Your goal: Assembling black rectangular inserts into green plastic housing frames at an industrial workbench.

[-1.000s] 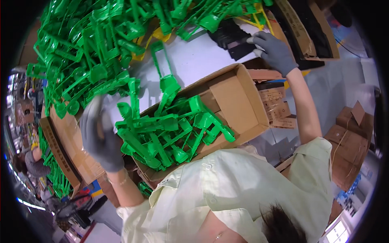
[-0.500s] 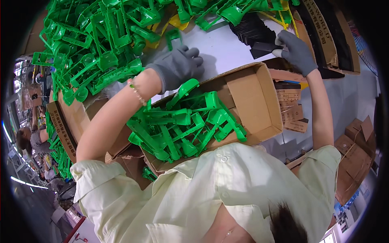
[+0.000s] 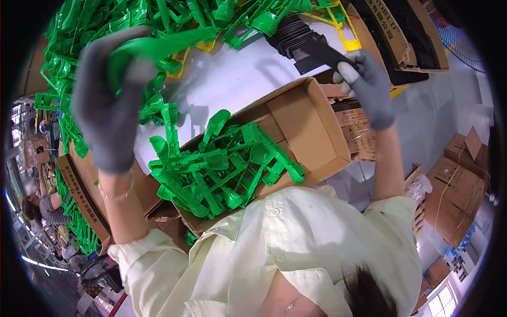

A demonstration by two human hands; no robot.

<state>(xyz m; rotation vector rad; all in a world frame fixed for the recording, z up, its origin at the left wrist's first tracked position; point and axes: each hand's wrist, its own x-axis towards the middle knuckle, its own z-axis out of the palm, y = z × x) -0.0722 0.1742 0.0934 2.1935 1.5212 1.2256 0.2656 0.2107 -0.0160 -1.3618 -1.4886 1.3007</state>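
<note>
Green plastic part (image 3: 158,47), long curved piece, is held up in the left hand (image 3: 108,105) at upper left, above the surface. Left hand wears a grey glove, fingers wrapped round one end of the part, grip closed on it; motion blur on both. Bracelet (image 3: 117,194) on the left wrist, pale yellow sleeve below.

Right hand (image 3: 367,87), also grey-gloved, is at upper right, fingertips pinched on a flat black piece (image 3: 322,53); grip closed on it. That piece sits at the edge of a stack of black flat pieces (image 3: 290,34) on the far side of the white surface (image 3: 237,84).

Cardboard box (image 3: 309,127), open, lies between the hands, near the person's chest, and is partly filled on its left with more green parts (image 3: 216,169), jumbled; its right end is bare cardboard. Big heap of green parts (image 3: 95,21) covers the far left of the surface, with yellow frames (image 3: 343,29) mixed in at far centre-right. Another carton (image 3: 79,195) with green parts stands at lower left. Brown cartons (image 3: 457,190) sit on the floor at right. Dark open box (image 3: 406,31) at far right. Another person (image 3: 45,206) is seen at far left edge, small.
</note>
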